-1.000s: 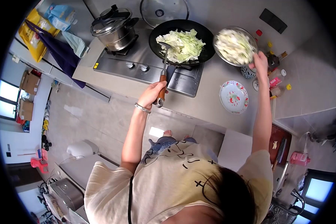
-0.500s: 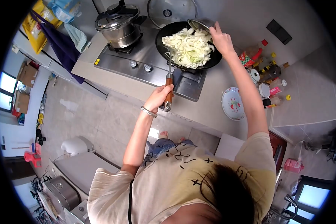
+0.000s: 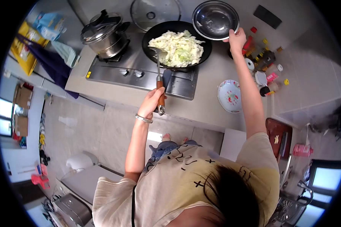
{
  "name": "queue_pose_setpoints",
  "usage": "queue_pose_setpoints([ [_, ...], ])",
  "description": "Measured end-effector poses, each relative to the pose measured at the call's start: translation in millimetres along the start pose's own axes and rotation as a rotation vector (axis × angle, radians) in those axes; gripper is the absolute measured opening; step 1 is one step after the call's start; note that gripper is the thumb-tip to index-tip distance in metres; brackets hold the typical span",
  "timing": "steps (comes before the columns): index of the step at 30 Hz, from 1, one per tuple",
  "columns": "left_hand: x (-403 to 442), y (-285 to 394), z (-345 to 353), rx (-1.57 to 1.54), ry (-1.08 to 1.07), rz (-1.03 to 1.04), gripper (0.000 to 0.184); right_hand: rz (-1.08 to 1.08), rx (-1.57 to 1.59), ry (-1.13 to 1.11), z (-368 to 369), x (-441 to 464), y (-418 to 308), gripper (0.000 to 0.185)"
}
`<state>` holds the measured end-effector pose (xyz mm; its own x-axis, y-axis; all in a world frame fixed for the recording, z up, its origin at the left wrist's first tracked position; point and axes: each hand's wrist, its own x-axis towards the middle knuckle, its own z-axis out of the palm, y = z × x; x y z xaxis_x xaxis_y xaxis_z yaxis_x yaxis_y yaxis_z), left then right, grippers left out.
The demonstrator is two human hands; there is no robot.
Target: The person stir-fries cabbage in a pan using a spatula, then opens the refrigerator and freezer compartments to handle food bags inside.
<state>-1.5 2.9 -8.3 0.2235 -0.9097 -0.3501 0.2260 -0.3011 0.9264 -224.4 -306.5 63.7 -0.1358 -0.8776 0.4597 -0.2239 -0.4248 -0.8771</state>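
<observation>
My left hand is closed around the wooden handle of a metal spatula, whose blade rests at the left side of the chopped cabbage. The pale, shredded cabbage lies heaped in a black wok on the stove. At the upper right, my right hand grips the rim of a stainless steel bowl. The bowl is tilted with its inside toward me, and only a few small scraps or wet spots show in it. It is held to the right of the wok, apart from it.
A lidded pressure cooker stands on the left of the steel gas stove. A glass lid leans on the wall behind the wok. To the right are a floral plate and several seasoning bottles.
My right hand has moved the bowl from over the wok's right edge to the right and turned its inside toward me. My left hand still holds the spatula in the cabbage.
</observation>
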Motion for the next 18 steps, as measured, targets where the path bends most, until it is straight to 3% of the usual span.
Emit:
queue_pose_setpoints([
  [4,-2.0,0.9,0.4,-0.064,0.006,-0.004,0.030,0.339,0.413,0.042,-56.8,-26.3,40.8,0.009],
  [7,-3.7,1.2,1.2,-0.064,0.013,0.005,0.030,0.497,0.545,0.163,-117.5,-72.0,74.9,0.008],
  [11,-2.5,0.7,1.3,-0.054,0.031,0.007,0.028,0.611,0.435,0.327,-219.2,-160.4,112.6,0.009],
  [14,-6.0,1.2,4.7,-0.089,0.043,0.028,0.027,0.651,0.351,0.608,-278.5,-214.3,155.4,0.012],
  [18,-7.4,2.3,4.9,-0.083,0.048,0.056,0.029,0.664,0.295,0.752,-318.2,-254.2,182.9,0.016],
])
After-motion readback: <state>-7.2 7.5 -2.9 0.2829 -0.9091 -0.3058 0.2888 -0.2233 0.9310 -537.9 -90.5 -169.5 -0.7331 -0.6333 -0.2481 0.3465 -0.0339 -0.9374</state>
